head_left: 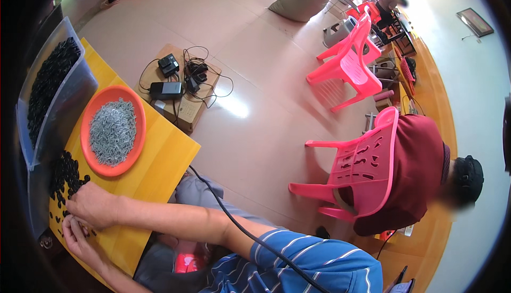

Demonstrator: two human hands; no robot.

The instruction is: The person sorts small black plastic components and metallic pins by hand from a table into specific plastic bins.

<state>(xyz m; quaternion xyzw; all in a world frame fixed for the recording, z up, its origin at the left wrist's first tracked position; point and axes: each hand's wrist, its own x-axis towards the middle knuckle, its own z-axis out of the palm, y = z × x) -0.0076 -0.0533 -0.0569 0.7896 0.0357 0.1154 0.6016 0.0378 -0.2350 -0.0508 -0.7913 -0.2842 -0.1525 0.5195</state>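
My right hand (95,206) is closed over the yellow table at the left, its fingertips by a pile of small round black parts (65,173). Just below it my left hand (79,239) is curled with its fingers pinched together, close to the right. Whatever sits between the fingers of either hand is too small or hidden to make out. Beyond the right hand stands an orange-red plate (139,141), heaped with small grey metal pins or screws (113,132). A few loose black parts lie around the hands.
A clear plastic bin (66,93) of black parts stands at the table's (169,149) far left. On the floor, a cardboard box (192,113) carries power adapters and cables. A black cable (234,221) crosses my arm. A person (410,170) sits on a pink chair (367,165) at the right.
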